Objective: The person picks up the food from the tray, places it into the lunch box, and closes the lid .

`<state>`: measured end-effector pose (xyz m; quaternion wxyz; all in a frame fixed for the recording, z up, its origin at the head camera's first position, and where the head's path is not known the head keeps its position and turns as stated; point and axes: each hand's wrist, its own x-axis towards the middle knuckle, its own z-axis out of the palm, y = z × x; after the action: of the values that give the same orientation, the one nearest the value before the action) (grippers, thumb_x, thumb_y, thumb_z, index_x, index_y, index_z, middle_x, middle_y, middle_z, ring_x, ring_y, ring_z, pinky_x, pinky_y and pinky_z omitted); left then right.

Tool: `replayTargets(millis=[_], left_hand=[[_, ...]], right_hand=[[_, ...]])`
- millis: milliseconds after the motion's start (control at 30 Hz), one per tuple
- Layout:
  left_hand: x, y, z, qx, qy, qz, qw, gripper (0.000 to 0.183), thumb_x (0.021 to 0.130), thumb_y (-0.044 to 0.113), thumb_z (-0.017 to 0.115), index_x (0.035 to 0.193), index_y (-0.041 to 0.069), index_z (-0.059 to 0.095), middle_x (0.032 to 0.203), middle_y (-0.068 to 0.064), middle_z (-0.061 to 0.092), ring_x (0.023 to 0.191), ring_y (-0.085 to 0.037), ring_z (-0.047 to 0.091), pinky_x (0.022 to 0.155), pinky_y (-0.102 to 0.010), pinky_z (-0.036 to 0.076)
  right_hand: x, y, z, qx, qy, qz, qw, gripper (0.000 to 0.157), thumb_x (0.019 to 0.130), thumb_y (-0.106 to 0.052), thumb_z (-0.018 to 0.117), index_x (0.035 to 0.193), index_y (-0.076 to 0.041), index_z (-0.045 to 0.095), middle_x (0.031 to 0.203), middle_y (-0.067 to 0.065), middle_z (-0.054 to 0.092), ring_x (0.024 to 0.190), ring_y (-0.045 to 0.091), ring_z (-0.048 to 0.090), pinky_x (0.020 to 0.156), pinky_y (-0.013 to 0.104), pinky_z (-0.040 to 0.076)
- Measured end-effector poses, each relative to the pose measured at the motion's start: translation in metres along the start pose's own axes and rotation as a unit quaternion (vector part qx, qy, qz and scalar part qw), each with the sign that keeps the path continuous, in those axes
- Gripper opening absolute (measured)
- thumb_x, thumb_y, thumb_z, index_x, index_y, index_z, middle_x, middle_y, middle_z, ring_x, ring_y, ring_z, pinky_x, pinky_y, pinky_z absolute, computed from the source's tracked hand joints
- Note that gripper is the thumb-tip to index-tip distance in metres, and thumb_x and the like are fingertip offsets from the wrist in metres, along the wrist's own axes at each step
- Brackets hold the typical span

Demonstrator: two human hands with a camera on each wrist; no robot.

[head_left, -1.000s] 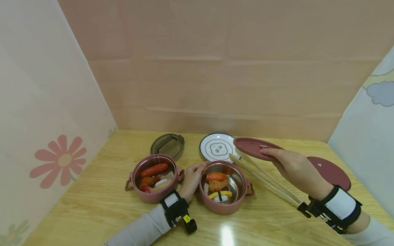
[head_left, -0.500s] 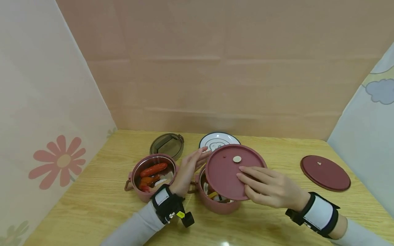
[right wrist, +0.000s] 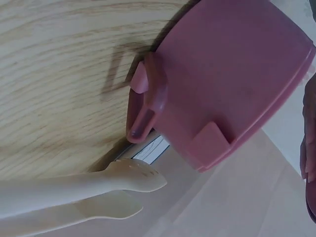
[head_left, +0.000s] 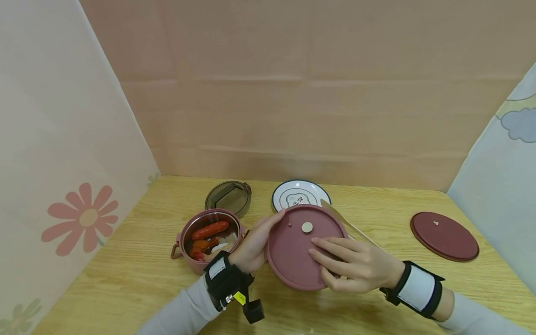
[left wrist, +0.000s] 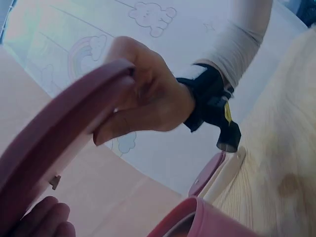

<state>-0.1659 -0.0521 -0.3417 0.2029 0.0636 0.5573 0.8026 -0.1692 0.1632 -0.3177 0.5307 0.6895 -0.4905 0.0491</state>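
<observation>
A person's right hand [head_left: 356,265] grips a round, dusty-pink lid with a small white button [head_left: 293,256], its fingers spread over 1 face and its thumb at the edge. The lid is tilted, held up in the middle of the wooden table [head_left: 125,260], well in from its edges. The left hand [head_left: 253,246] meets the lid's left rim, thumb along the edge; its other fingers pass behind, so I cannot tell whether they curl or lie straight. In the head view the lid hides a dusty-pink pot with a loop handle [right wrist: 217,64]; the left wrist view shows the 2 apart.

Just left of the left hand stands another round pink pot with a metal lining [head_left: 192,263], holding a shiny red sausage [head_left: 210,231] and other food pieces. Behind it lies a brown, see-through lid [head_left: 234,202]. Farther right is a white, blue-rimmed plate [head_left: 279,197], partly covered from sight. A pale beige, 2-armed utensil [right wrist: 140,175] lies near the right hand, and a flat, dark-red oval lid [head_left: 445,236] rests at far right.
</observation>
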Motion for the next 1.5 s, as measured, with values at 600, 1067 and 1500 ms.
replayTargets(millis=[600,1067,1500], left_hand=[[-0.005,0.001,0.005,0.012,0.113,0.063,0.9915,0.058,0.093,0.049,0.046,0.133,0.007,0.05,0.128,-0.008,0.054,0.114,-0.018,0.051,0.102,-0.041,0.042],[-0.002,-0.016,0.011,0.075,0.122,0.12,0.9823,0.054,0.097,0.042,0.042,0.134,0.004,0.05,0.133,-0.013,0.054,0.122,-0.02,0.05,0.103,-0.039,0.042],[0.008,-0.024,0.004,0.249,0.146,0.2,0.9364,0.041,0.101,0.025,0.039,0.127,-0.001,0.056,0.12,-0.019,0.063,0.11,-0.023,0.058,0.092,-0.04,0.05]], right_hand=[[-0.017,-0.031,-0.014,0.303,0.121,0.527,0.785,0.049,0.099,-0.011,0.042,0.139,0.012,0.029,0.146,0.017,0.04,0.135,0.021,0.036,0.109,0.025,0.03],[-0.012,-0.045,0.012,0.339,0.106,0.724,0.591,0.045,0.102,-0.012,0.033,0.146,-0.008,0.033,0.15,0.008,0.038,0.128,0.007,0.044,0.093,0.018,0.046],[-0.04,-0.055,0.025,0.207,0.025,0.732,0.648,0.041,0.099,-0.009,0.041,0.139,0.0,0.043,0.124,0.024,0.058,0.076,0.005,0.062,0.048,0.022,0.054]])
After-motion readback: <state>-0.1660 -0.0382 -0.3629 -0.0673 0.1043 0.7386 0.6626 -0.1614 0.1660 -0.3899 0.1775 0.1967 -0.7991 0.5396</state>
